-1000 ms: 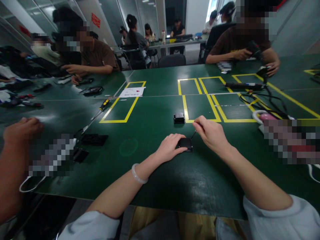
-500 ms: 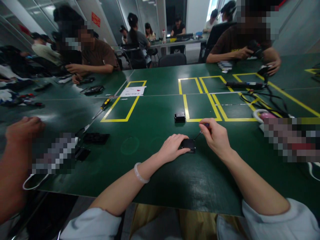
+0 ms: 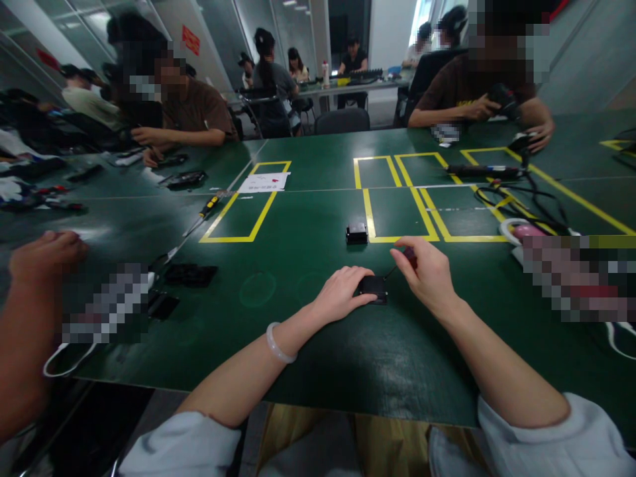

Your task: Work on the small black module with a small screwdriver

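My left hand [image 3: 344, 291] grips a flat black square part [image 3: 373, 286] on the green table, its thumb along the near edge and fingers over the far side. In my right hand [image 3: 424, 268] is a small screwdriver [image 3: 408, 254], pinched by the handle. Its thin shaft slants down to the left, toward the part's far right corner; whether the tip touches a screw is too small to tell. Just beyond my hands sits a small black box-shaped part [image 3: 356, 233].
Yellow tape rectangles [image 3: 405, 238] mark the green table [image 3: 308, 358]. At left lie black parts [image 3: 191, 274] and a yellow-black screwdriver [image 3: 209, 207]. Black cables [image 3: 521, 199] and a tape roll [image 3: 511, 232] are at right. Another person's arm [image 3: 30, 318] reaches in from the left.
My right hand has turned a little about the screwdriver handle, and the shaft leans slightly differently. My left hand stays on the black part.
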`<state>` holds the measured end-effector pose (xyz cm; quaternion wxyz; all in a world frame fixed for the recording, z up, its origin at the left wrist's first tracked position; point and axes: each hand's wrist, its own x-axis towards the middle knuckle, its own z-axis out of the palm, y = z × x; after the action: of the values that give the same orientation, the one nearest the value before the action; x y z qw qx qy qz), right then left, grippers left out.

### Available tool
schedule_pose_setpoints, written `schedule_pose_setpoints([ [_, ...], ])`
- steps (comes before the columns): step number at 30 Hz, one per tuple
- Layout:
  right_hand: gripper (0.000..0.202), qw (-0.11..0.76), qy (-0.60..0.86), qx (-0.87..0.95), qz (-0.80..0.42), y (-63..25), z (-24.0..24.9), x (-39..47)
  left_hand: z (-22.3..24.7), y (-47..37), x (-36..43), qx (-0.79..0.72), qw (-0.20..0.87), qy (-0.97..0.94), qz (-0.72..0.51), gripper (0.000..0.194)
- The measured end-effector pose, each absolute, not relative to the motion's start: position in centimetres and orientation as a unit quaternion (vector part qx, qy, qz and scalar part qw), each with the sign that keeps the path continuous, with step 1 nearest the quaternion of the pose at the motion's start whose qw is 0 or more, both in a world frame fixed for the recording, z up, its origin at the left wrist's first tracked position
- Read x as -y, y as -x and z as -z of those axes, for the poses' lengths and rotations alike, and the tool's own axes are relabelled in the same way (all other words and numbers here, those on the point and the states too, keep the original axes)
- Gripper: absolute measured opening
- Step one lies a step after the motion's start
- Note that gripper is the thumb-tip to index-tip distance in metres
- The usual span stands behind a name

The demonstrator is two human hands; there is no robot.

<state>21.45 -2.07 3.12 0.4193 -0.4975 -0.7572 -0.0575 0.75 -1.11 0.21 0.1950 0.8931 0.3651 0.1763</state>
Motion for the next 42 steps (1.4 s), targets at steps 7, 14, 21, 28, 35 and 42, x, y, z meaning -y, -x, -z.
schedule_pose_setpoints([
  [7,0.023,0.421,0.492,0.758,0.074,-21.47,-3.07,2.07,-0.30,-0.75,1.14,-0.363,0.198,-0.893,-0.175,0.039],
  [14,0.019,0.415,0.498,0.759,0.065,-21.62,-3.15,2.09,-0.36,-0.71,1.16,-0.361,0.194,-0.895,-0.177,0.039],
  [21,0.018,0.425,0.497,0.754,0.056,-21.44,-2.96,2.13,-0.41,-0.67,1.22,-0.363,0.196,-0.894,-0.177,0.039],
  [28,0.019,0.417,0.503,0.754,0.060,-21.47,-3.25,2.17,-0.38,-0.68,1.19,-0.370,0.201,-0.891,-0.173,0.039],
  [35,0.018,0.423,0.499,0.754,0.064,-21.42,-3.12,2.19,-0.42,-0.69,1.16,-0.370,0.197,-0.891,-0.173,0.038],
  [42,0.019,0.428,0.499,0.751,0.062,-21.51,-3.16,2.14,-0.45,-0.72,1.15,-0.371,0.198,-0.891,-0.169,0.039],
])
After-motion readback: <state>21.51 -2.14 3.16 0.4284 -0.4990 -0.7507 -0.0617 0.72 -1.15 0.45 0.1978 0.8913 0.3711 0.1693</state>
